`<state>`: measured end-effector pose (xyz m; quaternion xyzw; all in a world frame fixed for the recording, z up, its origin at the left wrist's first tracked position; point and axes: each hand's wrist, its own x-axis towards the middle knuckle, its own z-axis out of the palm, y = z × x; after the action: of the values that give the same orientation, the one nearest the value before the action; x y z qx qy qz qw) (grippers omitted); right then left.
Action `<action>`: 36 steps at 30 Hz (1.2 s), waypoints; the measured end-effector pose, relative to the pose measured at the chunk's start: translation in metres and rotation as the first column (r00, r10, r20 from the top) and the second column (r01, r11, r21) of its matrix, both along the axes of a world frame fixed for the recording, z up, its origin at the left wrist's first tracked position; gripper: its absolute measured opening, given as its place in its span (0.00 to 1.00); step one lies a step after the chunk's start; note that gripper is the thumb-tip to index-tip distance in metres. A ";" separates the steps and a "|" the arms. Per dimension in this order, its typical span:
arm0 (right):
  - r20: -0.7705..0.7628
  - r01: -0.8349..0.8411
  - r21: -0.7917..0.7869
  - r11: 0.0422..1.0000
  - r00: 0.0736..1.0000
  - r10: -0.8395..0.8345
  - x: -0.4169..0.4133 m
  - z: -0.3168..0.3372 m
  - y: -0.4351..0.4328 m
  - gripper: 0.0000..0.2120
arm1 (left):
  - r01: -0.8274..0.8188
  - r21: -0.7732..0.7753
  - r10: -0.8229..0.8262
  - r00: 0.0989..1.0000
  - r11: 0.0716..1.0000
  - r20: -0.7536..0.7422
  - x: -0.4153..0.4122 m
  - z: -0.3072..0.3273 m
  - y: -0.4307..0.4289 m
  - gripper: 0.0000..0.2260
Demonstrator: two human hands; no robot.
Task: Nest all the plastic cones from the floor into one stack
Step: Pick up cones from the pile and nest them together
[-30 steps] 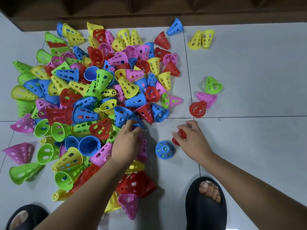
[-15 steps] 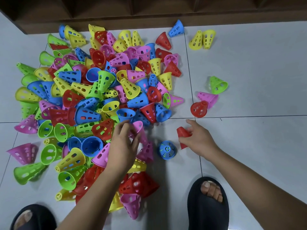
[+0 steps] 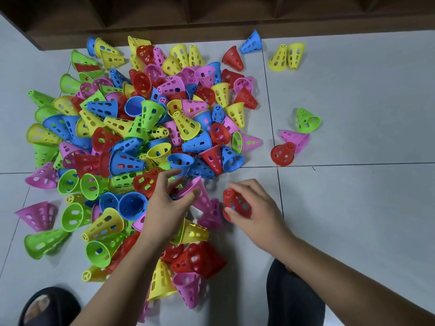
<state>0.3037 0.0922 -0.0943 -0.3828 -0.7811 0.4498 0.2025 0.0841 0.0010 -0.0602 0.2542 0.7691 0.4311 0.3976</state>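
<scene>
A big heap of perforated plastic cones [image 3: 141, 142] in red, blue, yellow, green and pink covers the tiled floor on the left and centre. My left hand [image 3: 169, 205] is at the heap's near edge and pinches a pink cone [image 3: 194, 185] lying on its side. My right hand [image 3: 259, 208] grips a red cone [image 3: 235, 204] just right of the heap. Blue shows through its holes, so a blue cone seems to sit inside it. Loose cones lie apart: red [image 3: 282, 154], pink [image 3: 295, 138], green [image 3: 307, 121], two yellow [image 3: 287, 57] and a blue one [image 3: 251, 43].
Dark wooden furniture [image 3: 211, 17] runs along the far edge of the floor. My feet in black slippers stand at the bottom left [image 3: 49, 307] and bottom centre [image 3: 294, 295]. Bare grey tiles [image 3: 364, 208] stretch to the right.
My right hand carried the red cone left to where the blue cone stood upright; blue now shows through it. My left hand took a pink cone from the heap's edge.
</scene>
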 end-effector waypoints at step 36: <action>0.342 0.064 0.551 0.832 0.892 -0.295 0.024 -0.039 0.127 0.30 | 0.466 -0.322 -0.560 0.588 0.824 -0.584 0.056 -0.071 0.021 0.31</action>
<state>0.3279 0.2195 -0.1336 -0.4721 -0.8581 0.1058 0.1720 0.1399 0.0217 -0.1312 0.5722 0.7783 0.1275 0.2251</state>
